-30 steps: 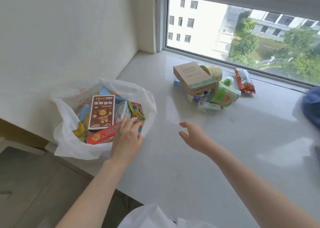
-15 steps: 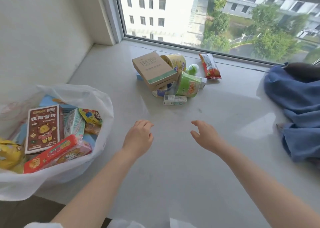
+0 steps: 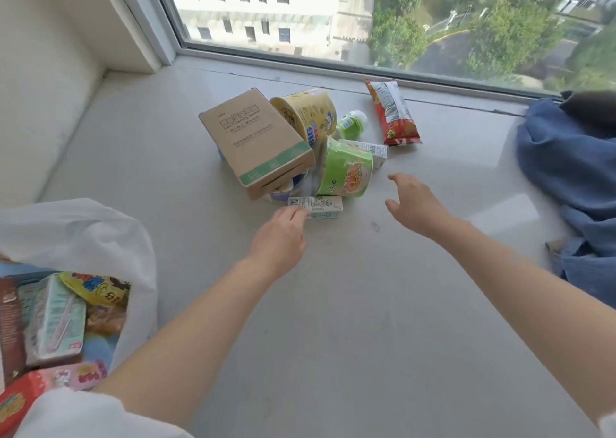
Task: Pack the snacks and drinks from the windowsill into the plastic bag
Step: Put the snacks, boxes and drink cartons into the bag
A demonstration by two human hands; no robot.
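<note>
Left fingers: curled loosely, tips touching the near-left end of the small carton (image 3: 315,207); not yet pinching it, as far as I can tell.
Left hand (image 3: 279,245): low over the sill, just on the near side of the carton.
Right fingers: spread and slightly hooked, holding nothing.
Right hand (image 3: 415,207): hovering to the right of the carton, near the green cup (image 3: 345,171), apart from both.
Carton: flat on the sill (image 3: 166,144) at the near edge of the pile, long axis running left to right across the view, directly ahead of the left fingertips.
Nearer hand: the left, already in contact; the right is a short way off the carton's far-right end.
Rest of pile: brown box (image 3: 256,141) tilted against the yellow tub (image 3: 308,114), green bottle (image 3: 351,122) behind, red packet (image 3: 393,114) lying apart toward the window.
Bag (image 3: 100,231): well to the near left, open, already holding several snacks.
Likely next: the left hand would close across the carton's short width, then carry it back left to the bag.
Risk: the carton touches the pile's base, so a drag may shift the leaning box.
</note>
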